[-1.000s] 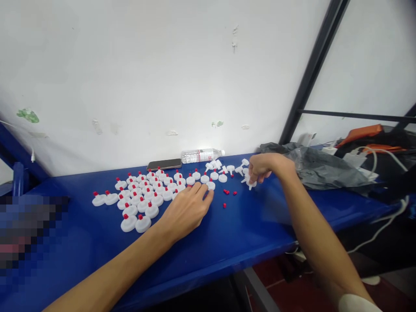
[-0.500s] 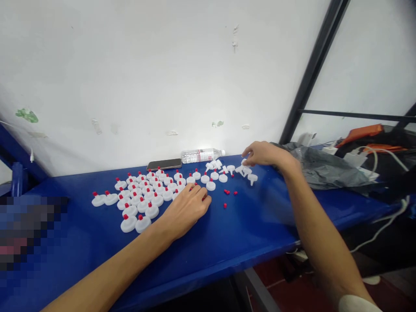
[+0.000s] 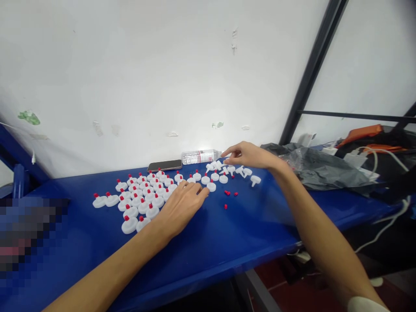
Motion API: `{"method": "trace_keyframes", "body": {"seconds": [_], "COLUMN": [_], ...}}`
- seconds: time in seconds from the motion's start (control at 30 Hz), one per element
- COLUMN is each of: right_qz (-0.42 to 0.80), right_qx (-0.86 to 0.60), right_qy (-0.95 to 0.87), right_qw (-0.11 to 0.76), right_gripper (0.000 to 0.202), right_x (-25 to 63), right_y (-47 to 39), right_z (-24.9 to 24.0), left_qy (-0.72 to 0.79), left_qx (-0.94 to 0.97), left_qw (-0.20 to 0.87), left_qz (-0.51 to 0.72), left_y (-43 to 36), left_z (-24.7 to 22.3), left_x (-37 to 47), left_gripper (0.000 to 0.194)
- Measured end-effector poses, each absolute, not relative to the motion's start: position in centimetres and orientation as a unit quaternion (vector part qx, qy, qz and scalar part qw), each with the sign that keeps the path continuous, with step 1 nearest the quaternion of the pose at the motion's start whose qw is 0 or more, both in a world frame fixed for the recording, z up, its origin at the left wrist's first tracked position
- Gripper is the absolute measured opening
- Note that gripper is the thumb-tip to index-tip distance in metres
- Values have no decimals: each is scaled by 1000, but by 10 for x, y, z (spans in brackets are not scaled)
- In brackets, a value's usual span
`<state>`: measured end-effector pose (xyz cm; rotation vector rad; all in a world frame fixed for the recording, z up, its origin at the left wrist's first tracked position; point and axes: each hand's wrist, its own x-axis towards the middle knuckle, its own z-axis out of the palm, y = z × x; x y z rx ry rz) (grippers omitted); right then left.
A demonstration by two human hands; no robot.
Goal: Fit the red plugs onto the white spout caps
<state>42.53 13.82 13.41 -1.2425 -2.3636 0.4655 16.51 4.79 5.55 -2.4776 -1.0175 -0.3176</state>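
Observation:
Several round white caps with red tips (image 3: 129, 224) stand grouped on the blue table (image 3: 208, 255). Over the right side of that group is my left hand (image 3: 183, 203), palm down with its fingers bent and close together; whatever lies under the fingertips is hidden. My right hand (image 3: 245, 155) hovers at the loose white caps without red tips (image 3: 255, 180), its thumb and index finger apart and nothing visible between them. Several small red tips (image 3: 225, 206) lie loose on the table between the hands, nearer the front.
A phone (image 3: 164, 165) and a clear bottle (image 3: 200, 156) lie along the wall. Grey plastic bags (image 3: 325, 167) and orange items (image 3: 360, 135) are at the right. A black metal post (image 3: 312, 71) slants up behind them. White cables (image 3: 383, 232) hang over the right edge.
My right hand has moved left along the loose white caps, towards the bottle. My left hand has shifted slightly left, and its fingers have straightened a little.

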Motion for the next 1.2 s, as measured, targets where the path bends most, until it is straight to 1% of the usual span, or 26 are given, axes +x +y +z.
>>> {"method": "trace_keyframes", "body": {"seconds": [0.13,0.27,0.37,0.57,0.7,0.8,1.0,1.13,1.2], "right_qz": [207,284,325,362,364,367,412,440,448], "right_qx": [-394,-326,-300,-284,-248,-243,-226,-223,-231], "right_qy": [-863,-864,-854,-836,-841,-837,-818,-802,-794], "right_qw": [240,259,275,299,313,325,331,338,339], "right_gripper": [38,39,37,34,27,26,29,28,28], "right_x": [415,400,388,372,365,364,361,358,357], "right_y": [132,127,125,117,114,113,112,115,117], "right_z": [134,129,123,116,112,111,108,102,100], "left_qy": [-369,-375,-378,-394,-396,-397,-402,-440,-446], "left_qx": [-883,-854,-834,-825,-826,-820,-804,-790,-792], "left_qw": [203,169,164,163,156,158,181,202,215], "left_qz": [-206,-319,-366,-372,-369,-381,-398,-376,-356], "left_y": [53,60,62,61,61,60,59,58,57], "left_z": [53,50,50,52,52,52,56,60,61], "left_x": [161,155,152,153,152,152,151,149,149], "left_gripper": [21,20,22,16,15,15,15,17,22]}}
